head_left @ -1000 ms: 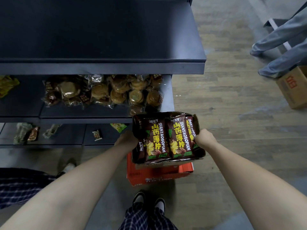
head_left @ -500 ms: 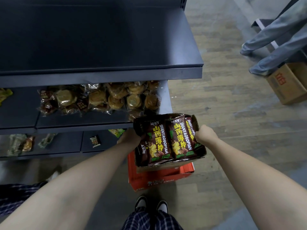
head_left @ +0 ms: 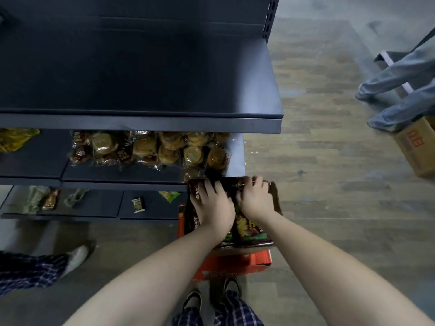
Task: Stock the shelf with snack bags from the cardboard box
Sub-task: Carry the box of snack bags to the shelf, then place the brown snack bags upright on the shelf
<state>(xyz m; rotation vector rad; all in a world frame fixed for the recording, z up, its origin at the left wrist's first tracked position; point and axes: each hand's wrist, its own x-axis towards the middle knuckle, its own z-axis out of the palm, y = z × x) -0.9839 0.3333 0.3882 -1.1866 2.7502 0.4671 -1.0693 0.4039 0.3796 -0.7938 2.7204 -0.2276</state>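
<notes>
A brown cardboard box (head_left: 275,199) full of dark snack bags (head_left: 250,229) with yellow print sits on an orange box (head_left: 235,265) on the floor, at the right end of the dark shelf unit (head_left: 141,78). Both my hands are inside the box on top of the bags. My left hand (head_left: 213,208) lies spread over the left bags, fingers reaching to their far ends. My right hand (head_left: 255,200) covers the right bags, its fingers curled over their far top edge. The hands hide most of the bags.
The top shelf board is bare. Wrapped pastries (head_left: 164,149) fill the middle shelf (head_left: 117,176); a few small packets (head_left: 138,204) lie on the bottom one. Another person's legs (head_left: 400,90) and a cardboard box (head_left: 419,147) are at right. A plaid leg (head_left: 30,269) is at left.
The box, held up by its sides before, now rests lower on the orange box. Both hands left its sides and moved onto the bags inside.
</notes>
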